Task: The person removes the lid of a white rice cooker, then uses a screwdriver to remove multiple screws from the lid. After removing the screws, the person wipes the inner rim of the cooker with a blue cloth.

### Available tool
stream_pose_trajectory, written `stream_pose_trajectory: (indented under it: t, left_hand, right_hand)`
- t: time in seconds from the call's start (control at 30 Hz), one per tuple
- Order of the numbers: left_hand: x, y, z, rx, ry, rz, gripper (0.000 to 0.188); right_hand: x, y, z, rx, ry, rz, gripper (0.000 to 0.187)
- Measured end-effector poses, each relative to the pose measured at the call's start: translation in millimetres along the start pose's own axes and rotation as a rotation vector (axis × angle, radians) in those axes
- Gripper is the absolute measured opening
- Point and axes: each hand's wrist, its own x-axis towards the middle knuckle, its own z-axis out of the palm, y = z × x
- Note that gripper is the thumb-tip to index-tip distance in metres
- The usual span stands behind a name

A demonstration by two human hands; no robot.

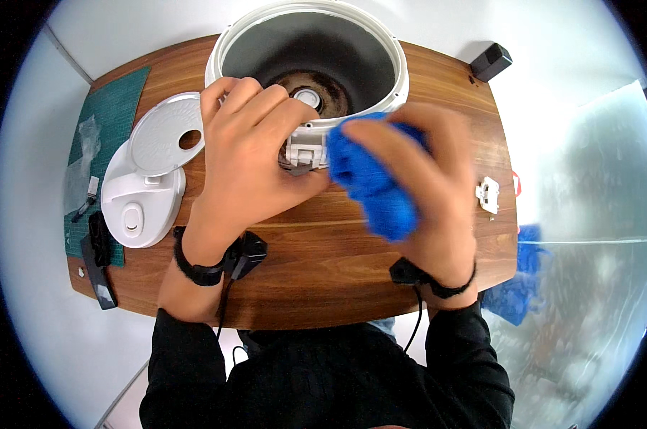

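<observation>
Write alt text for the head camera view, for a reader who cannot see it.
Two hands work at the near rim of an open white rice cooker body on a wooden table: the left hand grips the rim by its latch, and the right hand holds a blue cloth against it. The detached white lid lies to the left.

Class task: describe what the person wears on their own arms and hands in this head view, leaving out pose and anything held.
Both hands are bare, without gloves. The left hand has a black band at its wrist carrying a small black module with a thin black cable trailing down. The right hand has a matching black wristband, module and cable. Black long sleeves cover both forearms.
</observation>
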Motion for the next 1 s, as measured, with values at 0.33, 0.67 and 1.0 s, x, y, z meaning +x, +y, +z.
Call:
stream_pose_trajectory:
  t: [0.33,0.67,1.0]
  left_hand:
    - [-1.7,-1.6,0.6,-0.019,0.032,-0.001,0.037]
    - [-4.2,-2.1,4.2,-0.036,0.06,-0.022,0.04]
    - [-7.1,-3.3,7.8,-0.107,0.13,-0.01,0.04]
  right_hand:
    - [10.1,-14.2,1.5,-0.03,-0.121,0.055,0.052]
    - [37.2,-12.3,-13.2,-0.076,-0.275,-0.072,0.055]
    - [51.5,-21.8,-27.6,-0.26,-0.513,-0.117,0.063]
